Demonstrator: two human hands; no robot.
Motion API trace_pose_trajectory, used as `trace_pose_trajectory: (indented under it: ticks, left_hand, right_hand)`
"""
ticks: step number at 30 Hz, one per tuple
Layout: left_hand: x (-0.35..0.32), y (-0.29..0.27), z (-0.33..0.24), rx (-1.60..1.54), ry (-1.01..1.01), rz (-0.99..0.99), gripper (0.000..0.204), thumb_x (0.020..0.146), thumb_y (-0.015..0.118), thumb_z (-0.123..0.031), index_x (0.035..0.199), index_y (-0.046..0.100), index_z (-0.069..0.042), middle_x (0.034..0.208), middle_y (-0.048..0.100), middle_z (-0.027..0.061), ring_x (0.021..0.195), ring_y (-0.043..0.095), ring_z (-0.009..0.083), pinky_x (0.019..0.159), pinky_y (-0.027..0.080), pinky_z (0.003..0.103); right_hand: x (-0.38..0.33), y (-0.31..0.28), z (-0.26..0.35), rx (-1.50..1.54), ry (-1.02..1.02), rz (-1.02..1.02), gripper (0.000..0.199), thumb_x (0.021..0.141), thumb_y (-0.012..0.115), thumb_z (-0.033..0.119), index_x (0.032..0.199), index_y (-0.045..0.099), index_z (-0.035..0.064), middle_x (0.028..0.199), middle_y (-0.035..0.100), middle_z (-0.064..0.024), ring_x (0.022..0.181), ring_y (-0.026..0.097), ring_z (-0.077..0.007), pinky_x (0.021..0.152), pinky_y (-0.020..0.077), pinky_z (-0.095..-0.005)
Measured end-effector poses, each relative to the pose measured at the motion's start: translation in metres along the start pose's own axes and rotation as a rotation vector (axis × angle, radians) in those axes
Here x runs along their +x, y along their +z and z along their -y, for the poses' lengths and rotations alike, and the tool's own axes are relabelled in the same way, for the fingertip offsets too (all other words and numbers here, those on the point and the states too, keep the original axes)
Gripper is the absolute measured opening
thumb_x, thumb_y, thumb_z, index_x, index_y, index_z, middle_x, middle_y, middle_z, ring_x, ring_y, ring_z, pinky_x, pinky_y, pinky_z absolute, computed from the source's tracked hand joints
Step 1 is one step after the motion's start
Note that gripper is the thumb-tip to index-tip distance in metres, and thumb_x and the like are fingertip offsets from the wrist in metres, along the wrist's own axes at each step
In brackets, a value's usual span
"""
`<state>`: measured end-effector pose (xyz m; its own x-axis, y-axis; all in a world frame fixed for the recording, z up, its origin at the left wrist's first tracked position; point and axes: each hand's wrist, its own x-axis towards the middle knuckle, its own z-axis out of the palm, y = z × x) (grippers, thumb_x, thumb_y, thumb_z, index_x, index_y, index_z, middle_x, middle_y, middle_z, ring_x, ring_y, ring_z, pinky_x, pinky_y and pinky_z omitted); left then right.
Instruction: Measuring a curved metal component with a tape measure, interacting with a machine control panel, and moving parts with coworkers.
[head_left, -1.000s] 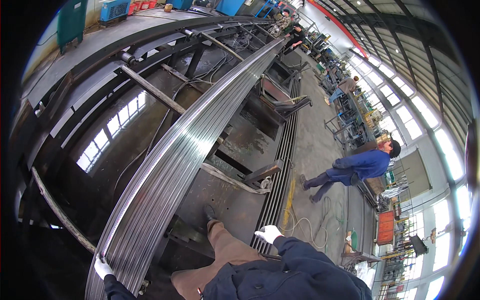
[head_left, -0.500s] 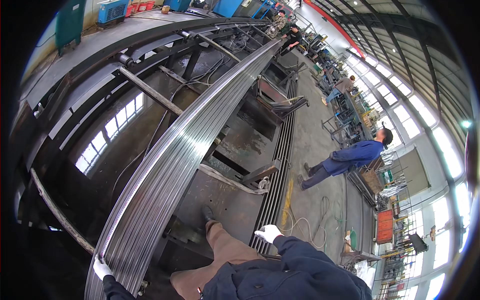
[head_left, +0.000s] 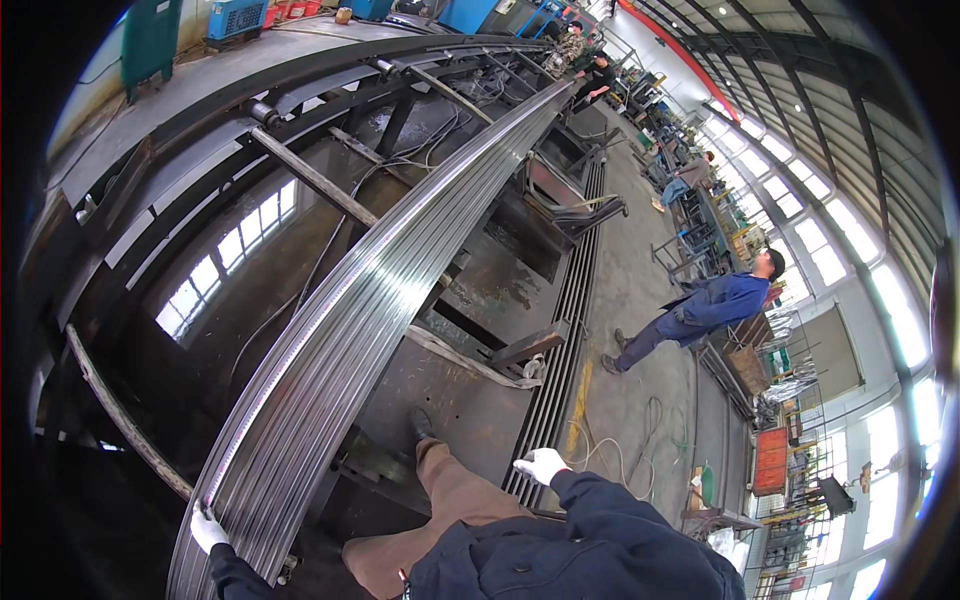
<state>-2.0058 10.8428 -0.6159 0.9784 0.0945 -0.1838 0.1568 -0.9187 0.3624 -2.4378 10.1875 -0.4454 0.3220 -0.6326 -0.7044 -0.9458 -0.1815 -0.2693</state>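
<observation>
A long layer of shiny steel bars (head_left: 330, 370) runs side by side from the near left toward the far end of the shop. At its near left end my left hand (head_left: 209, 529), in a white glove, has its fingers closed over the outermost bar's edge. My right hand (head_left: 543, 466), also white-gloved, is held out in front of my body with its fingers loosely apart. Nothing shows in it. It appears above or beside a second row of thin dark bars (head_left: 545, 420); contact cannot be made out.
A dark steel frame with rollers (head_left: 262, 112) and crossbars (head_left: 310, 178) stands left of the bars. A bracket with a pale strap (head_left: 470, 358) juts out on the right. A person in blue (head_left: 700, 312) stands on the floor; two people (head_left: 598, 76) are at the far end. A hose (head_left: 610, 450) lies nearby.
The view has shifted slightly, moving the scene a little to the right. The person in blue has changed stance. Both my hands keep nearly the same places.
</observation>
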Motion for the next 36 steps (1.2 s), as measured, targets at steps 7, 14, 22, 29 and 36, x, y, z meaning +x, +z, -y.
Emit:
trace_pose_trajectory:
  ticks: [7,14,22,29,36]
  left_hand:
    - [0.003,0.007,0.012,0.074,0.069,-0.025,0.035,0.096,0.066,-0.011,0.130,0.066,-0.003,0.103,0.072,0.0232,0.093,0.069,0.0396,0.085,0.053,0.044]
    - [0.009,0.014,0.021,0.071,0.082,-0.020,0.032,0.097,0.063,-0.009,0.127,0.066,-0.002,0.106,0.072,0.0232,0.097,0.069,0.0392,0.088,0.053,0.045]
    - [0.016,0.019,0.033,0.043,0.092,-0.028,0.032,0.096,0.063,-0.008,0.127,0.066,-0.001,0.107,0.072,0.0231,0.099,0.069,0.0394,0.090,0.053,0.045]
    - [0.005,0.013,0.015,0.156,0.092,-0.074,0.029,0.100,0.059,-0.011,0.125,0.064,0.000,0.104,0.072,0.0229,0.097,0.070,0.0386,0.087,0.054,0.045]
    - [0.013,-0.047,-0.042,0.405,0.254,0.093,0.021,0.084,0.071,-0.016,0.097,0.072,0.001,0.088,0.073,0.0212,0.085,0.071,0.0413,0.076,0.057,0.049]
  right_hand:
    - [0.009,0.004,-0.007,0.016,-0.028,0.008,0.034,0.095,0.070,0.036,0.098,0.077,0.0023,0.076,0.074,-0.0063,0.061,0.068,-0.0138,0.060,0.0553,-0.0292]
    - [0.008,0.006,-0.002,0.068,-0.033,0.015,0.032,0.096,0.070,0.034,0.096,0.076,0.0023,0.074,0.072,-0.0051,0.059,0.065,-0.0130,0.059,0.0534,-0.0288]
    - [0.006,0.002,0.006,0.110,-0.028,0.023,0.031,0.097,0.070,0.033,0.096,0.076,0.0021,0.077,0.073,-0.0048,0.063,0.066,-0.0123,0.061,0.0532,-0.0279]
    - [-0.001,0.000,0.006,0.025,-0.046,0.012,0.032,0.097,0.070,0.034,0.098,0.077,0.0022,0.078,0.074,-0.0058,0.064,0.067,-0.0132,0.062,0.0540,-0.0285]
    - [-0.004,0.005,-0.002,0.068,-0.054,-0.021,0.034,0.096,0.070,0.036,0.098,0.076,0.0021,0.076,0.073,-0.0061,0.061,0.066,-0.0133,0.060,0.0538,-0.0300]
